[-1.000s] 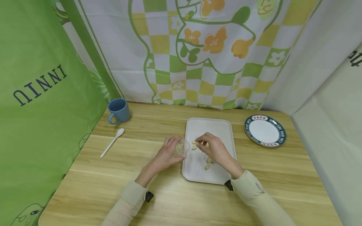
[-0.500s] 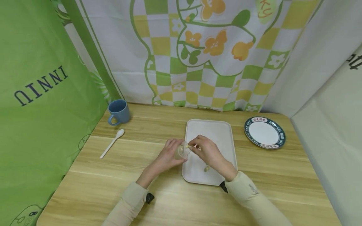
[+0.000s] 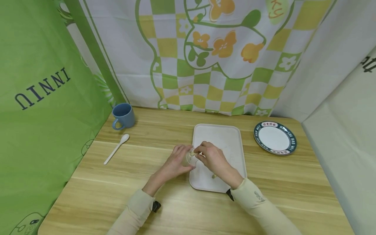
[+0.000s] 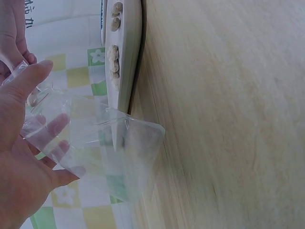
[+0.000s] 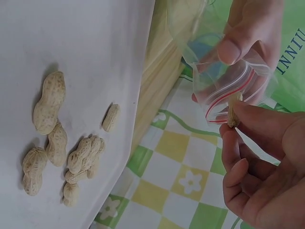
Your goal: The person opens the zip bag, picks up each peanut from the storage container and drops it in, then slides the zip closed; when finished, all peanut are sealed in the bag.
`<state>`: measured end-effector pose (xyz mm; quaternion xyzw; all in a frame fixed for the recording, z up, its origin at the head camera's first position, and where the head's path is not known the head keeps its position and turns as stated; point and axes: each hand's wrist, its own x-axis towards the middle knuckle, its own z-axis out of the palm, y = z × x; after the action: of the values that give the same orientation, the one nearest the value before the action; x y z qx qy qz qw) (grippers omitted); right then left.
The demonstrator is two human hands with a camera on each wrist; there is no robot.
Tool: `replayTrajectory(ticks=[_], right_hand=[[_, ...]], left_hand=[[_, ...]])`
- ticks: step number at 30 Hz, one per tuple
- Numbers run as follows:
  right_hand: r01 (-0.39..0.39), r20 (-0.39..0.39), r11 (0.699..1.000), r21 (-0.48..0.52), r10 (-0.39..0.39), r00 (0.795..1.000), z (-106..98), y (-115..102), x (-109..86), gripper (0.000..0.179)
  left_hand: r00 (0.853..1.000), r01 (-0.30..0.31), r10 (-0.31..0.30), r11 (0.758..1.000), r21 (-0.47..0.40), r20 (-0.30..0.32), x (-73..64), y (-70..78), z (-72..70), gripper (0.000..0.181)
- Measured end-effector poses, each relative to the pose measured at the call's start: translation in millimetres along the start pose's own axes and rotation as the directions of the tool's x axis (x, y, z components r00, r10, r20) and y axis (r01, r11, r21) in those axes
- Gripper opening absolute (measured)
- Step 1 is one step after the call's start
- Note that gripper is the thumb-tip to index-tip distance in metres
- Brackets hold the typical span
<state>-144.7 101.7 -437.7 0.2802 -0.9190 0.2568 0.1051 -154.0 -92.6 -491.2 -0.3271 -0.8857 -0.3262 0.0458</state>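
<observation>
In the head view my left hand (image 3: 173, 164) grips a clear zip-lock bag (image 4: 109, 148) beside the tray's left edge. The bag's red-striped mouth is spread open by the fingers, as the right wrist view shows, and its body hangs down without any peanut visible in its lower part. Between the thumb and fingertips of my right hand (image 3: 213, 160) a peanut (image 5: 233, 109) is pinched, right at the bag's mouth. Several unshelled peanuts (image 5: 49, 102) lie on the white tray (image 3: 226, 135); my right hand hides most of them from the head camera.
At the back left stands a blue mug (image 3: 123, 116), with a white spoon (image 3: 117, 148) lying in front of it. A plate with a dark green rim (image 3: 275, 137) rests right of the tray. Patterned cloth (image 3: 211, 71) hangs behind the wooden table (image 3: 188, 215).
My right hand has gone from over the peanuts on the tray leftward to the bag's mouth, bringing a peanut. The left hand has stayed nearly in place with the bag.
</observation>
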Motion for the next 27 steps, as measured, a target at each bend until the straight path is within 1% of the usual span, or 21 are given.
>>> replayTrajectory(ticks=[7,13,18,22,27], right_hand=[[0.017,-0.021,1.000,0.004,-0.017,1.000,2.6,-0.4,0.0,0.012],[0.016,-0.012,1.000,-0.003,-0.016,1.000,2.6,-0.3,0.9,0.011],[0.008,0.003,1.000,0.015,-0.008,1.000,2.0,-1.2,1.2,0.012],[-0.003,0.027,1.000,0.018,0.002,1.000,2.1,-1.9,1.0,0.011],[0.009,0.033,1.000,0.008,-0.009,0.999,2.8,-2.1,0.5,0.011]], left_hand=[[1.000,-0.001,0.001,1.000,-0.003,0.008,-0.1,0.3,-0.2,0.075],[0.999,0.020,-0.020,1.000,-0.006,0.034,0.0,0.8,-1.0,0.076],[0.998,0.033,-0.033,0.999,0.008,0.057,0.5,1.3,-1.4,0.076],[0.998,0.028,-0.028,1.000,0.011,0.062,0.7,2.0,-1.7,0.076],[0.999,0.007,-0.008,1.000,0.027,0.045,0.9,2.1,-2.7,0.075]])
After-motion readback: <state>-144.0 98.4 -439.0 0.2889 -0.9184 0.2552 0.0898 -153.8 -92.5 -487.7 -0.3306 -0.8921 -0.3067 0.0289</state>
